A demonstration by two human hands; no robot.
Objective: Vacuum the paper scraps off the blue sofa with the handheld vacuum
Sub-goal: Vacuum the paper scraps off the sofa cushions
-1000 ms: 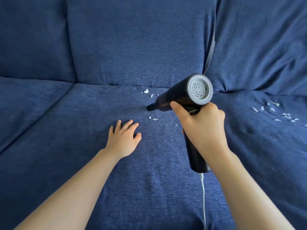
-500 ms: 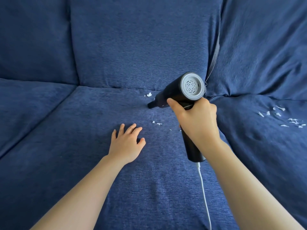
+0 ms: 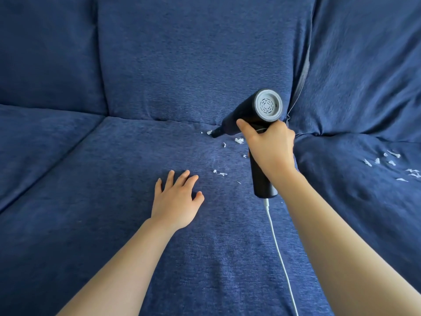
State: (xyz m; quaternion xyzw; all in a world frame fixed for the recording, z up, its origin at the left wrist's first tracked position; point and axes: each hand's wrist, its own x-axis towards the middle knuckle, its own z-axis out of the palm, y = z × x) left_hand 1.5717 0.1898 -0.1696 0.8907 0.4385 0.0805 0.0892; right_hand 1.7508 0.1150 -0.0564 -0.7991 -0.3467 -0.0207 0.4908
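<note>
We've got our right hand (image 3: 271,149) wrapped round the vacuum (image 3: 252,115) handle, nozzle down at the scraps (image 3: 238,140) near the sofa (image 3: 114,201) seat's back crease, left hand (image 3: 176,199) spread flat — featherlight bits, likely to scatter.

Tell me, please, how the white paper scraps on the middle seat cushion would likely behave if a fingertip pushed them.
The paper scraps look thin, torn and curled, so probably very light and floppy. They would likely crumple or skid rather than roll. The sofa has nubby fabric, which may snag the smallest bits.
</note>
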